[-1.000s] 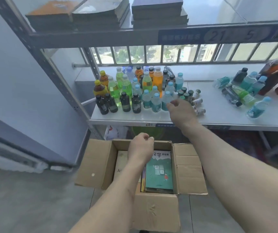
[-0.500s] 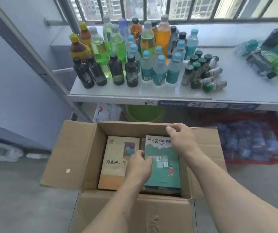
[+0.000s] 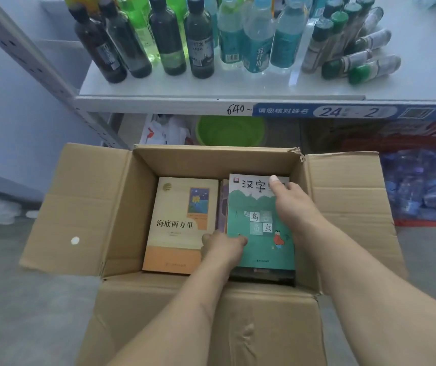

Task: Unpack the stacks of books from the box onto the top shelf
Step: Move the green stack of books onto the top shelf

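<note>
An open cardboard box [image 3: 211, 159] stands on the floor below me with two stacks of books inside. The left stack is topped by a cream and orange book [image 3: 177, 220]. The right stack is topped by a green book [image 3: 259, 249]. My left hand [image 3: 223, 245] has its fingers tucked down into the gap at the green stack's left edge. My right hand [image 3: 293, 204] lies on the stack's right side, thumb on the cover, fingers hidden over the right edge. The top shelf is out of view.
A white shelf [image 3: 211, 88] just beyond the box carries several upright and lying bottles [image 3: 198, 43]. Under it sit a green basin [image 3: 230, 130] and blue wrapped packs [image 3: 422, 191]. A slanted metal upright [image 3: 26, 48] runs along the left. The box flaps stick out on all sides.
My view has dropped from the shelves to the box. Both hands came down into it; the right moved from the far rim onto the green stack's right side.
</note>
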